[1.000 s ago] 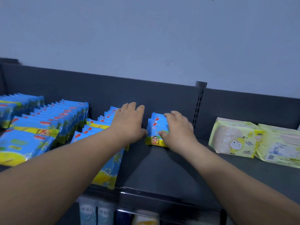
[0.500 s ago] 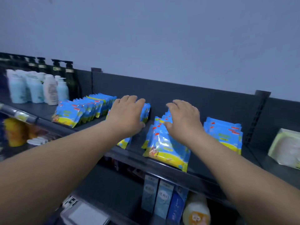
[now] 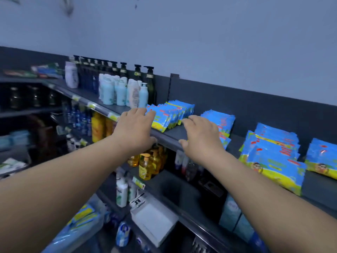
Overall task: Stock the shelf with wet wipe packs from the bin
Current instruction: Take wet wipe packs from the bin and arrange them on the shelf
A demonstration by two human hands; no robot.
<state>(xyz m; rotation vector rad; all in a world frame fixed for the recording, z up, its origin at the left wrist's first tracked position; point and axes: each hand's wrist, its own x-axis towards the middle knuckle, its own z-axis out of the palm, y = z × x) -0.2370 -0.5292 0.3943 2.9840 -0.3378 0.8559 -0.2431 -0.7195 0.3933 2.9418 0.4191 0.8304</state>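
Blue and yellow wet wipe packs stand in rows on the dark top shelf [image 3: 169, 134]: one row [image 3: 171, 114] between my hands, another [image 3: 221, 121] behind my right hand, a larger row [image 3: 273, 157] at the right and a last stack [image 3: 322, 159] at the far right. My left hand [image 3: 135, 130] hovers at the shelf's front edge, fingers spread, empty. My right hand [image 3: 200, 137] hangs beside it, also empty, fingers loosely apart. A clear bin [image 3: 76, 232] with blue and yellow packs shows at the bottom left, partly hidden by my left arm.
Pump bottles and pale lotion bottles [image 3: 116, 88] crowd the top shelf's left part. Yellow soap bottles [image 3: 149, 161] and white bottles [image 3: 121, 190] fill the lower shelves. A white box [image 3: 155, 221] sits on a lower shelf below my arms.
My hands have come off the packs and drawn back to the shelf's front edge. The view has swung left and down, showing more bottles, lower shelves and the bin.
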